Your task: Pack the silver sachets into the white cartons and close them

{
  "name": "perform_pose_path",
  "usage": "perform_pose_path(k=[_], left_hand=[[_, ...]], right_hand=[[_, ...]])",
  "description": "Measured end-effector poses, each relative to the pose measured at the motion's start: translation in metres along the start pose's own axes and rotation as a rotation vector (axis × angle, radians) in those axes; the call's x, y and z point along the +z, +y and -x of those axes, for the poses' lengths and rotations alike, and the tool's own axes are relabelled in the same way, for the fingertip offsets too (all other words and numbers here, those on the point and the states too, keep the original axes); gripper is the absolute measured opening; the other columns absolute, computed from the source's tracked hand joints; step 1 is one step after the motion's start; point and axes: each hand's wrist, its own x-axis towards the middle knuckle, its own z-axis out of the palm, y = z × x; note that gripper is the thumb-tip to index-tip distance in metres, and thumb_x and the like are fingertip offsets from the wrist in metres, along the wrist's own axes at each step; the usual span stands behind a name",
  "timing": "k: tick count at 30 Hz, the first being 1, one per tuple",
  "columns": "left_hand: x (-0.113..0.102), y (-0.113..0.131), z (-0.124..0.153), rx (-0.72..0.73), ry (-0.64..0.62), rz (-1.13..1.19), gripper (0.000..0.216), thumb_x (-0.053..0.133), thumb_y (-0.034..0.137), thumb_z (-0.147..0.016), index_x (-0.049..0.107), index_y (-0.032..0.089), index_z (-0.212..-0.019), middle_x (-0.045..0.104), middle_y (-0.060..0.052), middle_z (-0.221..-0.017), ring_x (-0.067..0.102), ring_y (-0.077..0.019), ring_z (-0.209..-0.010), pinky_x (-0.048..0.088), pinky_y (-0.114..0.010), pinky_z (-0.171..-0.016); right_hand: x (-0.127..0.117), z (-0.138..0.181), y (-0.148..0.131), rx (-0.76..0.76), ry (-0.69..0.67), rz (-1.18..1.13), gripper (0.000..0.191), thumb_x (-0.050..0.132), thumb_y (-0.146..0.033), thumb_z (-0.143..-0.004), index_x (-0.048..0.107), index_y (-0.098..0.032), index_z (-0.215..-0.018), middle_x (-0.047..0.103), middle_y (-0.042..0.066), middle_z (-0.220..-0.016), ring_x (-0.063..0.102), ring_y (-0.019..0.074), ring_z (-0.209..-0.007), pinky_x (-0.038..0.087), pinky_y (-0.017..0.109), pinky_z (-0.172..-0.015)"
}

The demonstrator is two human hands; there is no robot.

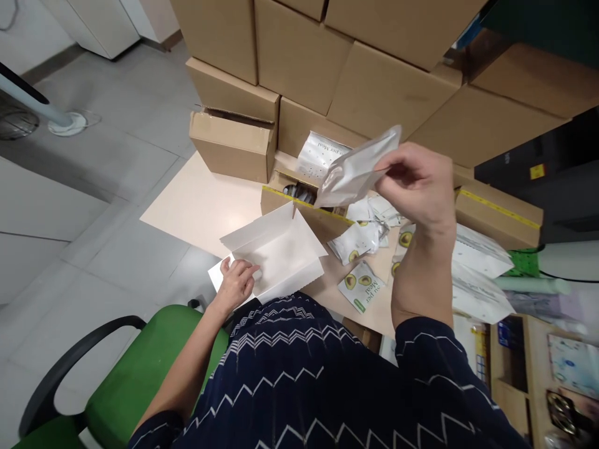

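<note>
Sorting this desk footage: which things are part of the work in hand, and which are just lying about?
In hand: silver pouch in right hand; white box steadied by left hand.
Lying about: avocado-print pouches, stacked cartons, green chair.
</note>
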Motion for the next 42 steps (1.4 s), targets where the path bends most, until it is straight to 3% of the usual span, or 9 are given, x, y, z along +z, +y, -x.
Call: perform_pose_path(k=[3,6,15,21,27,31,34,38,42], left_hand=[[-0.001,0.000,-0.001,0.017,0.008,0.002,0.036,0.045,0.012,-0.088,0.067,0.026,-0.112,0.071,-0.005,-0.096,0.065,-0.0211,-0.093,0.024,-0.054,-0.110],[-0.003,-0.001,-0.001,0.032,0.012,0.005,0.035,0.046,0.013,-0.086,0.067,0.026,-0.111,0.071,-0.005,-0.095,0.065,-0.0205,-0.091,0.024,-0.053,-0.111],[0.001,0.000,-0.001,-0.073,0.025,0.018,0.029,0.048,0.020,-0.085,0.055,0.024,-0.113,0.070,-0.004,-0.089,0.065,-0.0215,-0.083,0.026,-0.053,-0.112],[-0.001,0.004,-0.002,-0.029,0.008,-0.055,0.049,0.044,0.017,-0.089,0.043,0.020,-0.138,0.066,-0.015,-0.130,0.063,-0.0264,-0.115,0.022,-0.053,-0.112],[-0.006,0.009,-0.007,0.024,-0.068,-0.157,0.071,0.042,0.011,-0.088,0.027,0.023,-0.156,0.050,-0.019,-0.150,0.064,-0.0290,-0.115,0.020,-0.056,-0.111],[-0.008,0.007,-0.009,0.025,-0.122,-0.138,0.062,0.041,0.010,-0.088,0.043,0.023,-0.148,0.065,-0.015,-0.132,0.065,-0.0272,-0.110,0.020,-0.057,-0.111],[-0.008,0.005,-0.008,0.032,-0.096,-0.127,0.044,0.041,0.010,-0.090,0.061,0.023,-0.127,0.068,-0.014,-0.123,0.065,-0.0251,-0.108,0.021,-0.056,-0.111],[-0.006,0.002,-0.006,0.030,-0.073,-0.131,0.033,0.042,0.009,-0.091,0.067,0.021,-0.108,0.068,-0.013,-0.117,0.067,-0.0231,-0.101,0.023,-0.057,-0.110],[-0.005,0.003,-0.007,0.043,-0.064,-0.130,0.031,0.042,0.008,-0.090,0.067,0.020,-0.104,0.067,-0.012,-0.115,0.067,-0.0227,-0.097,0.023,-0.057,-0.109]], right_hand=[[0.002,0.011,-0.027,-0.069,0.027,-0.143,0.023,0.058,-0.006,-0.072,0.066,-0.025,-0.083,0.061,-0.002,-0.077,0.054,0.0124,-0.067,0.040,0.027,-0.057],[0.026,0.026,-0.044,-0.161,-0.155,-0.256,0.026,0.057,-0.003,-0.072,0.063,-0.024,-0.087,0.060,-0.003,-0.078,0.054,0.0113,-0.068,0.040,0.025,-0.059],[0.182,0.087,-0.040,-0.155,-1.030,-0.052,0.013,0.052,-0.007,-0.085,0.060,-0.017,-0.085,0.066,0.004,-0.089,0.054,0.0141,-0.076,0.035,0.026,-0.066],[0.234,0.109,-0.018,-0.055,-1.186,-0.027,0.018,0.052,-0.010,-0.089,0.067,-0.014,-0.098,0.073,0.009,-0.093,0.061,0.0161,-0.078,0.037,0.026,-0.068],[0.234,0.118,-0.013,-0.043,-1.218,-0.189,0.023,0.055,-0.005,-0.083,0.071,-0.014,-0.097,0.074,0.011,-0.104,0.064,0.0185,-0.086,0.046,0.028,-0.077],[0.187,0.098,-0.029,-0.037,-1.182,-0.495,0.032,0.061,-0.007,-0.082,0.071,-0.016,-0.110,0.070,0.009,-0.121,0.064,0.0168,-0.099,0.048,0.029,-0.089],[0.123,0.060,-0.028,0.164,-0.934,-0.621,0.025,0.055,-0.024,-0.094,0.071,-0.018,-0.111,0.073,0.005,-0.105,0.066,0.0127,-0.085,0.050,0.026,-0.079],[0.075,0.004,0.014,0.396,-0.588,-0.190,0.025,0.052,-0.029,-0.095,0.073,-0.016,-0.095,0.071,0.004,-0.088,0.062,0.0131,-0.077,0.046,0.026,-0.072],[0.099,-0.025,0.071,0.430,-1.023,0.230,0.017,0.059,-0.014,-0.083,0.076,-0.017,-0.088,0.072,0.003,-0.085,0.061,0.0161,-0.079,0.042,0.027,-0.072]])
